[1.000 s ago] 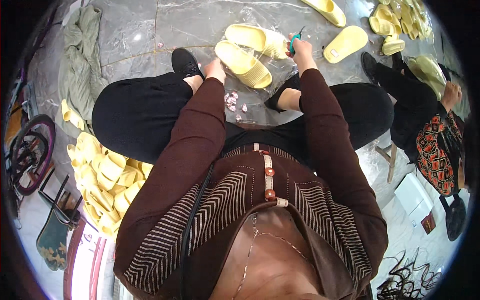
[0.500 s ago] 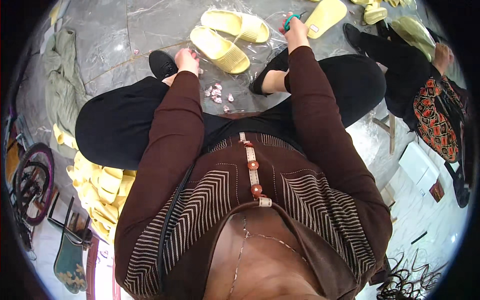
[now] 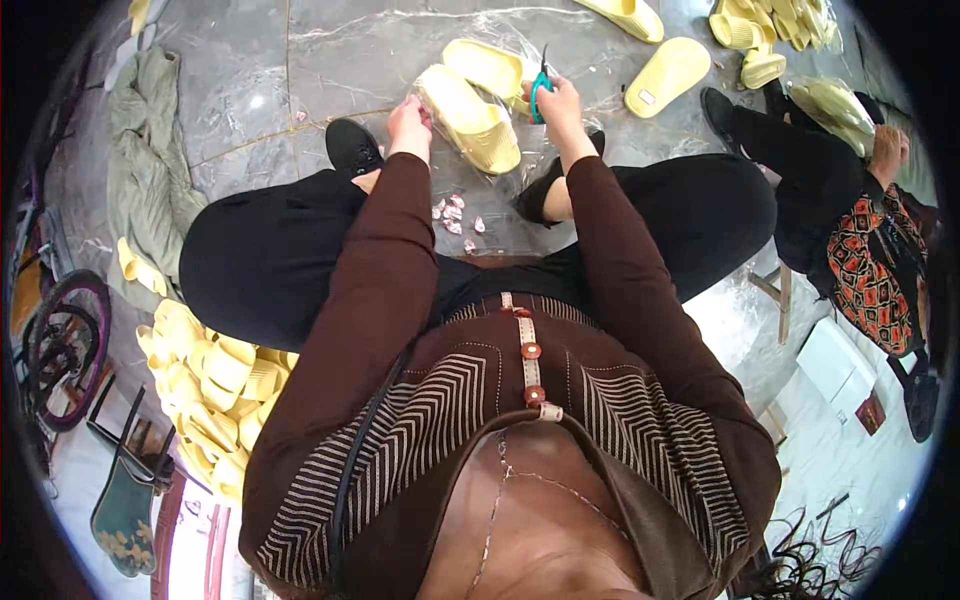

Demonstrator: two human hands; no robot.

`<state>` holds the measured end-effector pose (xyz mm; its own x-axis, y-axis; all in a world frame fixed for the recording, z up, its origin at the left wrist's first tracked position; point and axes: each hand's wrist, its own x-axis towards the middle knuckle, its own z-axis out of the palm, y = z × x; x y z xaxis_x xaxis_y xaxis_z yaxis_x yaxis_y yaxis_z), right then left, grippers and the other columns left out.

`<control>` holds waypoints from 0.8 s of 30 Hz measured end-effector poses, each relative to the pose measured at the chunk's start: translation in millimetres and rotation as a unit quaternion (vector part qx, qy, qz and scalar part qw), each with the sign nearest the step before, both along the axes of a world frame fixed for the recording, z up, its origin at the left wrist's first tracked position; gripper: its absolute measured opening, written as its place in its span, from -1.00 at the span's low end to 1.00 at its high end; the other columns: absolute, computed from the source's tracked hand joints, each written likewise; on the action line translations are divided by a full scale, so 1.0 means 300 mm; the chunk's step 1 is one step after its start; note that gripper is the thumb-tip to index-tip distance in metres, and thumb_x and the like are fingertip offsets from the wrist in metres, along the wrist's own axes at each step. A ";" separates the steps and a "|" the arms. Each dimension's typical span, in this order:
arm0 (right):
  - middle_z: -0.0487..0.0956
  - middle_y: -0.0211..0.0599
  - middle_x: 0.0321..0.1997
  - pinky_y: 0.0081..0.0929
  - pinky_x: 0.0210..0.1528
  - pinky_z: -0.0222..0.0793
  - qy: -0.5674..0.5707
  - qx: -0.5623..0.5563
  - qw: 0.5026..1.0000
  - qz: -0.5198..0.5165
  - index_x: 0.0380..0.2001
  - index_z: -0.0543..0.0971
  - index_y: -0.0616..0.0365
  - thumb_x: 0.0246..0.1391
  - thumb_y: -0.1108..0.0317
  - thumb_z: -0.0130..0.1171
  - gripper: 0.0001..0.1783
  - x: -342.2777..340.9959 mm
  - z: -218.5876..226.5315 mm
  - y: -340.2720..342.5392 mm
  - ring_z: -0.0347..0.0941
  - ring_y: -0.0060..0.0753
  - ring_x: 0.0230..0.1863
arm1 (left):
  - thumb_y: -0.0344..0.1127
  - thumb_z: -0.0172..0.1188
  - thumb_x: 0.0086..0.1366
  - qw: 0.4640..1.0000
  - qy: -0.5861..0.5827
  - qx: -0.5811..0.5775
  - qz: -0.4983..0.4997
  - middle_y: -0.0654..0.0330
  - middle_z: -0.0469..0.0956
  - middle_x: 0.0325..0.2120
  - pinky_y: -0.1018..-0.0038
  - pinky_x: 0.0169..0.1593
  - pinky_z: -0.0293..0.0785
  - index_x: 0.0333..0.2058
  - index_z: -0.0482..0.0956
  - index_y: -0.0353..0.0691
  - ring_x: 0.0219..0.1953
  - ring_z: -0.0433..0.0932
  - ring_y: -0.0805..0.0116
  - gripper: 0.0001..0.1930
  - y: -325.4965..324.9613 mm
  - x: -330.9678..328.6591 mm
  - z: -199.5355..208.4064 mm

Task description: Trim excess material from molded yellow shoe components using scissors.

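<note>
A pair of yellow slippers lies on the floor between my feet: the nearer slipper [image 3: 478, 135] and, partly behind it, the farther slipper [image 3: 480, 62]. At the nearer slipper's left edge, my left hand [image 3: 408, 127] has its fingers pinched together; whatever they hold is too small to make out. My right hand [image 3: 562, 108] grips teal-handled scissors [image 3: 541, 92] at the pair's right side, the dark blades pointing away from me. Several small pink-and-white scraps [image 3: 453, 212] lie on the floor nearer to me.
Right of the pair lies a yellow slipper [image 3: 675, 70] with a white label. More yellow slippers [image 3: 775, 22] lie at the far right, and a heap of them [image 3: 215, 375] sits by my left thigh. Grey-green cloth [image 3: 150, 140] is at left. Another person's hand [image 3: 888, 152] is at right.
My right hand has moved left with the scissors, from beside the labelled slipper to the pair. My left hand has come to the nearer slipper's edge. The whole view has shifted slightly.
</note>
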<state>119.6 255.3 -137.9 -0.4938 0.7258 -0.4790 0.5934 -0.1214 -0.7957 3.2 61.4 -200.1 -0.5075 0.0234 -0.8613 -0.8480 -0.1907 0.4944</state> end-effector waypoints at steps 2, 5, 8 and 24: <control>0.51 -0.26 -0.49 -0.49 -0.64 0.33 0.005 0.021 0.999 0.026 -0.22 0.41 0.28 -0.17 0.34 0.22 -0.59 -0.054 0.030 -0.044 0.40 -0.49 -0.61 | -0.39 0.04 0.16 0.998 0.054 0.020 0.010 0.26 0.47 -0.44 0.33 -0.34 0.34 -0.35 0.40 -0.17 -0.45 0.45 0.35 -0.93 -0.005 -0.006 0.082; 0.52 -0.27 -0.48 -0.50 -0.62 0.34 0.002 0.079 0.995 0.063 -0.20 0.41 0.26 -0.23 0.32 0.28 -0.53 -0.091 0.114 -0.083 0.41 -0.50 -0.61 | -0.40 0.05 0.17 0.992 0.092 0.083 -0.014 0.24 0.47 -0.43 0.32 -0.34 0.39 -0.34 0.38 -0.20 -0.43 0.47 0.32 -0.92 0.026 -0.016 0.219; 0.52 -0.21 -0.45 -0.47 -0.49 0.37 0.064 0.085 0.992 0.071 -0.21 0.40 0.24 -0.31 0.28 0.34 -0.46 -0.120 0.193 -0.104 0.45 -0.44 -0.52 | -0.40 0.05 0.17 0.977 0.137 0.156 -0.056 0.20 0.48 -0.41 0.30 -0.33 0.43 -0.33 0.36 -0.23 -0.40 0.49 0.28 -0.90 0.068 -0.038 0.355; 0.52 -0.11 -0.46 -0.39 -0.37 0.37 0.268 0.244 0.926 0.102 -0.16 0.35 0.21 -0.25 0.38 0.23 -0.50 -0.082 0.560 -0.154 0.49 -0.21 -0.40 | -0.36 -0.03 0.24 0.888 0.326 0.201 -0.255 0.04 0.48 -0.32 0.36 -0.29 0.50 -0.29 0.31 -0.32 -0.31 0.51 0.25 -0.85 0.076 0.015 0.851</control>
<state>95.0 209.0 30.2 -0.7168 0.6564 0.2351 0.0675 0.4009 -0.9136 7.7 84.2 55.3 -0.7306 0.6321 -0.2581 -0.4332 -0.1369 0.8908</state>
